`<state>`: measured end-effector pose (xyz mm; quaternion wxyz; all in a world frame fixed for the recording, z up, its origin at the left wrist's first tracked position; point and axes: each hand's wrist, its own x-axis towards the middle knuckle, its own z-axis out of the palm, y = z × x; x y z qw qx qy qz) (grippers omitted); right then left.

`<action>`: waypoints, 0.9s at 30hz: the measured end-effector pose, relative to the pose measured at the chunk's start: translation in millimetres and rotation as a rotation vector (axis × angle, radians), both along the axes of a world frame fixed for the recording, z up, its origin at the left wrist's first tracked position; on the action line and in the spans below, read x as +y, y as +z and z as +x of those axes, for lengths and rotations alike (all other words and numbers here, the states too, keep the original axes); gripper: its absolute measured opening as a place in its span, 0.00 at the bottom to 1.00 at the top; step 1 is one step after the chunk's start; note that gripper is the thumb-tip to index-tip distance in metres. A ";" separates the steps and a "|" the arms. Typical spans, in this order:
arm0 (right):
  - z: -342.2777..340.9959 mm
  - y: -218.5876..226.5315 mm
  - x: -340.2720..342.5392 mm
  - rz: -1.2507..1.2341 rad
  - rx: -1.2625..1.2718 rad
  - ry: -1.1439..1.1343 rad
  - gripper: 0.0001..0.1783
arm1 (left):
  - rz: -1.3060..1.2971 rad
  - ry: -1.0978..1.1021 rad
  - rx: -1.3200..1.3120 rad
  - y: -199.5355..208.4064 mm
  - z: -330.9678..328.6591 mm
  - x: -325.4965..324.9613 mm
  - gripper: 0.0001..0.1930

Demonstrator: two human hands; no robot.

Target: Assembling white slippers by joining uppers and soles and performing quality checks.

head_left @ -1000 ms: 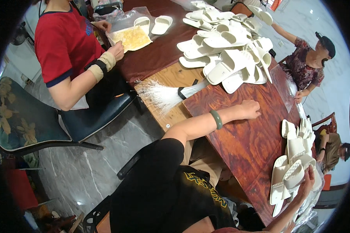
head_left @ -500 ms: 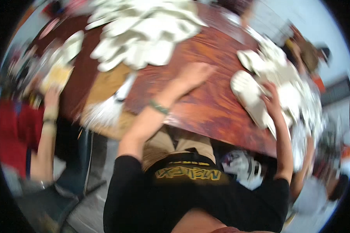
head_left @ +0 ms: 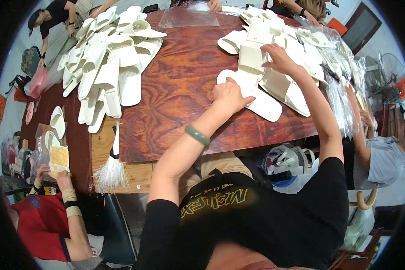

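Note:
My left hand (head_left: pixel 231 96) rests against a white slipper (head_left: pixel 265 106) on the wooden table, its thumb and index finger apart and nothing visibly gripped. Just up and to the right, my right hand (head_left: pixel 281 60) is open, fingers spread by the broad strap of another white slipper (head_left: pixel 250 59). Beneath my right wrist lies one more slipper (head_left: pixel 287 90). These belong to a loose pile of white slippers (head_left: pixel 312 57) at the right. Whether my right fingertips touch the strap cannot be made out.
A large heap of white slippers (head_left: pixel 105 67) covers the table's left side. A clear-bristled brush (head_left: pixel 111 173) lies at the near left edge. Clear plastic wrap (head_left: pixel 348 58) borders the right pile. A person in red (head_left: pixel 45 220) handles a yellowish pad (head_left: pixel 59 158); other people work around the table.
My left hand has moved from bare table onto a slipper at the right. My right hand has left the slipper it touched and lifted toward the far side. The view has shifted and sharpened.

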<state>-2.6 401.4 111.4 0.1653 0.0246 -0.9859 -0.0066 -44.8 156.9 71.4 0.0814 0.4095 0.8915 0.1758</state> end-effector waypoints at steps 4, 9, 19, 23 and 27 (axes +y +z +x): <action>-11.5 12.2 -20.3 0.043 -0.135 -0.072 0.21 | -0.017 0.047 -0.024 -19.0 -19.6 -7.1 0.41; 0.5 3.9 -70.1 -0.398 0.196 -0.162 0.20 | -0.014 0.150 -0.025 -6.7 -38.5 -77.3 0.37; -9.3 -72.6 -180.2 -0.865 -0.273 0.163 0.13 | -0.034 0.159 -0.041 -5.5 -46.2 -161.6 0.34; -28.7 -65.7 -146.9 -0.458 0.216 0.230 0.22 | 0.083 0.188 -0.090 -11.7 -67.0 -178.3 0.32; -56.8 -92.3 -123.8 -0.619 0.071 0.229 0.31 | 0.220 0.062 -0.208 -23.9 -97.2 -172.6 0.31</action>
